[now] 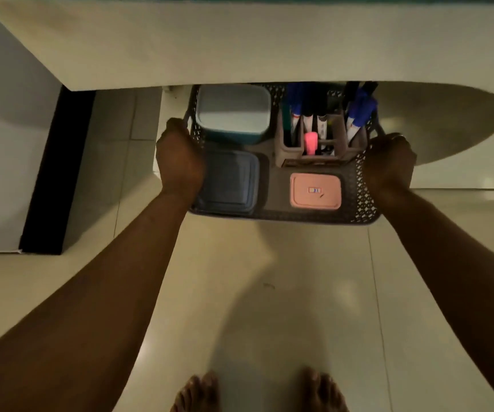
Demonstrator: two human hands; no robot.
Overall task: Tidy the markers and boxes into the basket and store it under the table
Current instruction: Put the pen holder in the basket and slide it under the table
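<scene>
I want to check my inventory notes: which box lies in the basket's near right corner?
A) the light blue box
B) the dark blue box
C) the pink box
C: the pink box lies in the basket's near right corner, just in front of the marker holder.

Both arms extended, left hand (179, 160) and right hand (390, 162) apparently clenched, fingers hidden.
</scene>
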